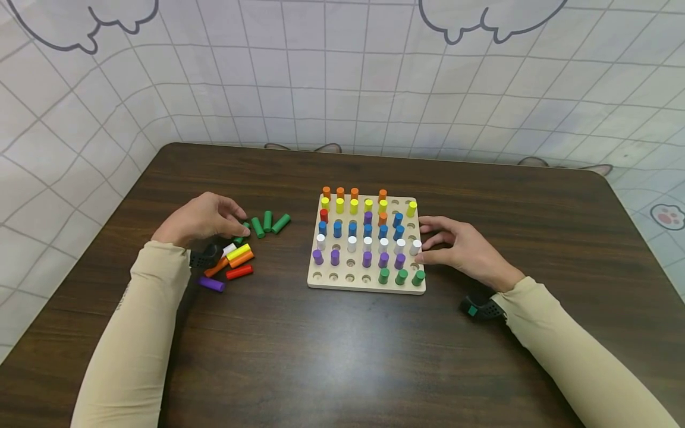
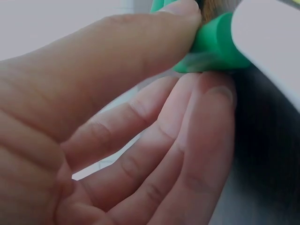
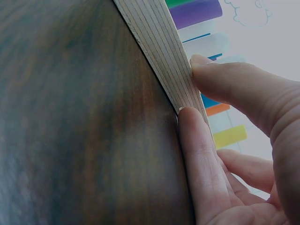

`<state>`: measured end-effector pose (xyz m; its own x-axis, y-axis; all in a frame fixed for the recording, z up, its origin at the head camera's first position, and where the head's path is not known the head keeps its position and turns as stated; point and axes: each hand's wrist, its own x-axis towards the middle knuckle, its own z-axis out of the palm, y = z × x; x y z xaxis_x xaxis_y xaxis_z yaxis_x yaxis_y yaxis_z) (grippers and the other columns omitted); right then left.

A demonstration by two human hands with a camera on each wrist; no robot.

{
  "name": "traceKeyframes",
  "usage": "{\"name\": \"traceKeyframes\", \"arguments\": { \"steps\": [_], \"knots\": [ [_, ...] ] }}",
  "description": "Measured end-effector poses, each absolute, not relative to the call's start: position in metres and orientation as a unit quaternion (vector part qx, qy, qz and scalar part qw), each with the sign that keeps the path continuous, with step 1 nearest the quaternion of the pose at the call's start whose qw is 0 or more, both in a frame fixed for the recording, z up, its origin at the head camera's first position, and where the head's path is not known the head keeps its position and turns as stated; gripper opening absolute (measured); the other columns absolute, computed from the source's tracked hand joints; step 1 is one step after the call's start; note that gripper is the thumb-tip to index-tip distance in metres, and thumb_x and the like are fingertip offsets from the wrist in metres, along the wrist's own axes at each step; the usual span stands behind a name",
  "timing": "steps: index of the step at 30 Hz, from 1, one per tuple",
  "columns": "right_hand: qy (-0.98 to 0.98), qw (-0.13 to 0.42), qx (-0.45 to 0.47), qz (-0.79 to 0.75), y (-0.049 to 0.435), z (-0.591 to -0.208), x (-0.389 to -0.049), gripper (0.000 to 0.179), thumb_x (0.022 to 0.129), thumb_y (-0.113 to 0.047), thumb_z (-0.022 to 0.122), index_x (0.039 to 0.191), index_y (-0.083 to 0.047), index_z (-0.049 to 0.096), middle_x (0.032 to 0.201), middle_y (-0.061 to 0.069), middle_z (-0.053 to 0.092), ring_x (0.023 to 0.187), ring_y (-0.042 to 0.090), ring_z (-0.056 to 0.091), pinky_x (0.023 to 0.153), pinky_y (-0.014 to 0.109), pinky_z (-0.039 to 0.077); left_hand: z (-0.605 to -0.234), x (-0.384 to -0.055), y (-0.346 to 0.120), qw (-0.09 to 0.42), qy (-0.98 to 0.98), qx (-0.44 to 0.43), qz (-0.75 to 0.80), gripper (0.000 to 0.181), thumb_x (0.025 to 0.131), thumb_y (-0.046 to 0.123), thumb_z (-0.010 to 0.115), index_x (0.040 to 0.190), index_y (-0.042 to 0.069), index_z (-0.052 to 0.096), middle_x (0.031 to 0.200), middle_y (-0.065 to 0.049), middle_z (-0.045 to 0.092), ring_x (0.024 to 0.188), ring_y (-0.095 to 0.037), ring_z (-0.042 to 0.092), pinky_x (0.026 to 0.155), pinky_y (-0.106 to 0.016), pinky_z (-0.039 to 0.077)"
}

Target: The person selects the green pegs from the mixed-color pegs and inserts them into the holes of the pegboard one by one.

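My left hand (image 1: 200, 220) is over a group of loose pegs on the left of the table. In the left wrist view, its thumb and a finger pinch a green peg (image 2: 227, 40), with a white peg (image 2: 269, 37) close in front. At the middle stands a wooden pegboard (image 1: 342, 285) with upright pegs in coloured rows. On its right side, my right hand (image 1: 465, 249) grips the edge. The right wrist view has the thumb on the upper rim and a finger along the layered side (image 3: 154, 47) of the board.
Several green pegs (image 1: 267, 221) lie just right of my left hand. Nearer me are a yellow peg (image 1: 238, 252), orange ones (image 1: 242, 258), a red peg (image 1: 239, 272) and a purple peg (image 1: 211, 284). A gridded white cloth (image 1: 342, 89) hangs behind the dark table (image 1: 321, 356).
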<state>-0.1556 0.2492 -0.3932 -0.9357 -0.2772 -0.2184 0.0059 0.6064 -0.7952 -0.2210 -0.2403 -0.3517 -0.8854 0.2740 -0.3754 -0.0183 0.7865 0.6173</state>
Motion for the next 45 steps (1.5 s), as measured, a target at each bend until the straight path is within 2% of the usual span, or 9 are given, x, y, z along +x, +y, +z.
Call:
{"name": "traceKeyframes", "arguments": {
  "steps": [11,17,26,38,45],
  "knots": [
    [0.881,0.164,-0.078,-0.437,0.2488,-0.3951,-0.156,0.087,0.082,-0.046,0.086,0.154,-0.021,0.045,0.137,0.004,0.066,0.11,0.017,0.068,0.102,0.032,0.047,-0.3539,-0.2204,-0.241,0.219,0.926,0.062,0.302,0.046,0.089,0.032,0.082,0.119,0.001,0.07,0.098,-0.008,0.078,0.088,-0.02,0.073,0.086,-0.042,0.06],
    [0.882,0.161,-0.082,-0.435,0.2484,-0.3943,-0.1564,0.085,0.082,-0.046,0.086,0.153,-0.021,0.046,0.136,0.004,0.066,0.11,0.017,0.069,0.102,0.033,0.047,-0.3522,-0.2208,-0.2407,0.213,0.933,0.061,0.285,0.042,0.09,0.033,0.081,0.119,0.005,0.071,0.101,-0.009,0.078,0.091,-0.021,0.073,0.085,-0.04,0.059],
    [0.883,0.158,-0.08,-0.434,0.2481,-0.3929,-0.1564,0.087,0.081,-0.046,0.087,0.153,-0.021,0.046,0.135,0.004,0.067,0.11,0.018,0.069,0.106,0.038,0.045,-0.3487,-0.2212,-0.2425,0.21,0.937,0.067,0.273,0.04,0.091,0.032,0.079,0.118,0.005,0.071,0.103,-0.011,0.078,0.093,-0.023,0.073,0.082,-0.038,0.058],
    [0.883,0.159,-0.079,-0.435,0.249,-0.3935,-0.156,0.087,0.082,-0.046,0.086,0.154,-0.02,0.045,0.136,0.005,0.066,0.11,0.018,0.068,0.105,0.037,0.046,-0.3448,-0.2211,-0.2457,0.201,0.939,0.066,0.272,0.04,0.09,0.036,0.078,0.118,0.007,0.072,0.105,-0.009,0.078,0.092,-0.02,0.073,0.084,-0.037,0.056],
    [0.881,0.16,-0.075,-0.44,0.2491,-0.3932,-0.1547,0.086,0.082,-0.046,0.086,0.154,-0.021,0.046,0.136,0.004,0.066,0.11,0.018,0.068,0.104,0.036,0.046,-0.3467,-0.2216,-0.2478,0.202,0.928,0.066,0.306,0.04,0.092,0.028,0.077,0.12,0.0,0.069,0.104,-0.011,0.078,0.086,-0.018,0.077,0.088,-0.044,0.062]
  ]
}}
